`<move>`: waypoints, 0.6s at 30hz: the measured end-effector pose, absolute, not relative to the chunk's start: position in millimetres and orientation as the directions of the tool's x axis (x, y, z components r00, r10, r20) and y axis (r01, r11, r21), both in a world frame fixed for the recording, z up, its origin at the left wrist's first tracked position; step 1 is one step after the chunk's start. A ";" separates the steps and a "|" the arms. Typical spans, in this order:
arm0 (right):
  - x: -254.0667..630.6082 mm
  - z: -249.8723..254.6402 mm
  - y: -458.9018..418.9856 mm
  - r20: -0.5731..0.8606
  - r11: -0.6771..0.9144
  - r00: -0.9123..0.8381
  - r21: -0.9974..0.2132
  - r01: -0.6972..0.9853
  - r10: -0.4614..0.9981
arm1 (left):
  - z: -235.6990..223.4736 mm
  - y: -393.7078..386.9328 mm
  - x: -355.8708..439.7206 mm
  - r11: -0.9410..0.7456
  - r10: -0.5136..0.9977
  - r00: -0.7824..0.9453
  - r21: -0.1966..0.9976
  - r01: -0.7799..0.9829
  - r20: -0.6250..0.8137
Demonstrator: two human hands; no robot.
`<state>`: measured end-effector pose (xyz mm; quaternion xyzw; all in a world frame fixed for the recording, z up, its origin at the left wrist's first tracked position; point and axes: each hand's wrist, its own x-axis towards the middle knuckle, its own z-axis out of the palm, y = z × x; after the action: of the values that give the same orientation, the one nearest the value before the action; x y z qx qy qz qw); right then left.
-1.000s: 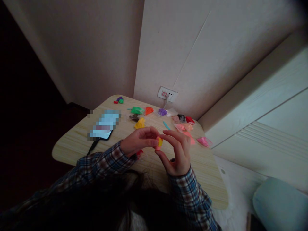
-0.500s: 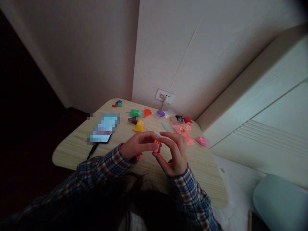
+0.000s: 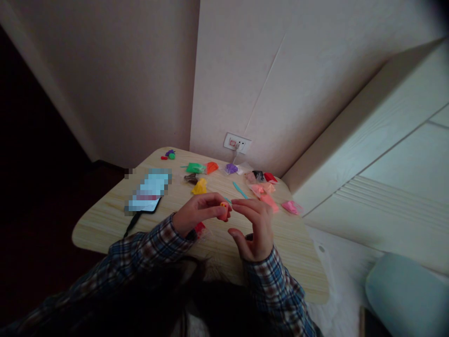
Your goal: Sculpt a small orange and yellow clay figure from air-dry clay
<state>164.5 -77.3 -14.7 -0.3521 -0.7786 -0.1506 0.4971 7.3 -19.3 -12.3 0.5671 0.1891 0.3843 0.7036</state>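
Between the thumb and fingers of my left hand (image 3: 200, 211) is a small orange-pink clay figure (image 3: 223, 211) with yellow spots near its top. Just to its right, my right hand (image 3: 255, 223) has its thumb and fingers apart and holds nothing. Its fingertips come close to the figure; whether they touch it I cannot tell. Under my left wrist lies a packet of red clay (image 3: 199, 229), partly hidden by the sleeve. A yellow clay packet (image 3: 199, 186) sits just beyond my left hand. A light-blue modelling tool (image 3: 240, 190) lies beyond my right fingers.
On the wooden table (image 3: 105, 223), a phone (image 3: 149, 189) with a black cable is at left. Green (image 3: 195, 167), orange (image 3: 212, 167), purple (image 3: 231, 168) and pink (image 3: 292, 207) clay packets lie along the back and right. Small clay pieces (image 3: 171, 156) are in the far left corner. A wall socket (image 3: 237, 142) is behind.
My right thumb and fingers have drawn back from the clay figure and spread wider. My left hand still holds the figure, which has turned slightly. The whole view has shifted a little.
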 end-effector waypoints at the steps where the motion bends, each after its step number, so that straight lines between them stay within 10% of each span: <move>1: 165.0 -15.5 -78.0 0.894 0.709 -0.241 -0.112 0.696 0.377 | -12.3 -19.3 7.3 0.065 0.756 0.633 0.943 -0.326 0.167; 18: 162.0 -14.2 -79.9 0.901 0.724 -0.224 -0.130 0.677 0.371 | -15.0 -17.5 7.7 0.089 0.650 0.737 0.945 -0.316 0.185</move>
<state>162.0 -79.9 -14.2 -0.3411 -0.7684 -0.1469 0.5211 7.7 -17.5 -15.0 0.5867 0.1426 0.3337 0.7240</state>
